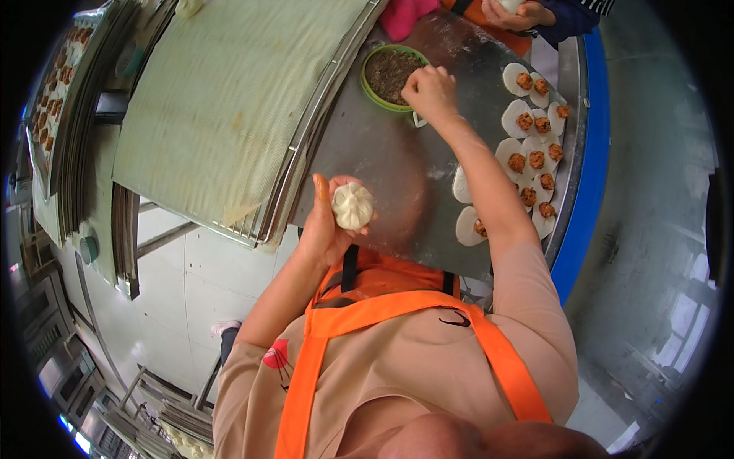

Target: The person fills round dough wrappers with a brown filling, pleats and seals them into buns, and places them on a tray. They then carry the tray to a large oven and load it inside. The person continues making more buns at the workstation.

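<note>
A pleated white dough bun (352, 206) rests in my left hand (330, 221), on the fingers with the thumb raised beside it. My right hand (431, 94) reaches over the near right rim of a green bowl (365, 86) of dark minced filling (390, 73). Its fingers are curled, and whatever may be between them is hidden. Right of my forearm, several flat dough rounds (512, 117) lie in rows, most topped with a lump of orange-brown filling (516, 162). Two rounds nearer me, one a dough wrapper (467, 226), are partly covered by that arm.
A stack of mesh-covered trays (229, 109) overhangs the left of the metal worktable (367, 155). Across the table, another person's hand (519, 16) holds a white piece of dough near a pink cloth (404, 17). A blue edge (593, 126) borders the right side. Racked trays (86, 126) stand far left.
</note>
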`<state>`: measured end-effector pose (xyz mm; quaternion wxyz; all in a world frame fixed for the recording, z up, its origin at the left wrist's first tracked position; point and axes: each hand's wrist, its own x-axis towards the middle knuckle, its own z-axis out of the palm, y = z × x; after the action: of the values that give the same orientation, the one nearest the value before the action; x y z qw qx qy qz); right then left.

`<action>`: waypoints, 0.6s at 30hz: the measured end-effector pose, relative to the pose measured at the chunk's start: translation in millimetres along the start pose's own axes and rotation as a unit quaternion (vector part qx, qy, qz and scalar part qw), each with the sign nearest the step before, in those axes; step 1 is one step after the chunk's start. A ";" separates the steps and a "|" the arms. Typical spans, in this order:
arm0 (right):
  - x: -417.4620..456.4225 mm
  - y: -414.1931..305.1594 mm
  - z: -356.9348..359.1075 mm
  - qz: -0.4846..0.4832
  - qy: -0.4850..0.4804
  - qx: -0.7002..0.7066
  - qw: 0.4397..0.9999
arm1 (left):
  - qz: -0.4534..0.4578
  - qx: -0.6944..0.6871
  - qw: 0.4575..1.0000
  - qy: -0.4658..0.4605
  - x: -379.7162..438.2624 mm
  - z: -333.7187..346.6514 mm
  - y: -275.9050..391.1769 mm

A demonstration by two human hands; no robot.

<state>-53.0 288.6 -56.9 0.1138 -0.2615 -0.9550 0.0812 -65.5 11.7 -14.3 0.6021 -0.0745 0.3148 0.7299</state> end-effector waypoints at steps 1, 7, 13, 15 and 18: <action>-4.7 -1.4 -4.2 -0.016 0.030 0.035 0.999 | -0.001 -0.009 1.000 0.001 -1.0 -1.5 0.9; -59.4 -70.9 -82.4 -0.054 -0.056 0.515 0.854 | 0.020 0.015 0.999 0.033 -3.0 20.4 10.5; -104.9 -113.9 -128.7 -0.142 -0.101 0.494 0.852 | 0.063 0.058 0.996 -0.002 -24.3 32.2 5.5; -114.4 -121.7 -135.2 -0.170 -0.097 0.456 0.868 | 0.081 0.070 0.994 0.001 -31.2 34.9 1.4; -126.6 -126.6 -142.2 -0.244 -0.064 0.371 0.894 | 0.105 0.090 0.990 -0.016 -40.3 34.0 -3.1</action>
<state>29.1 129.0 84.8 0.1575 0.0464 -0.8943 0.4162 -42.9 -3.0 31.1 0.5309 0.0249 0.3754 0.7593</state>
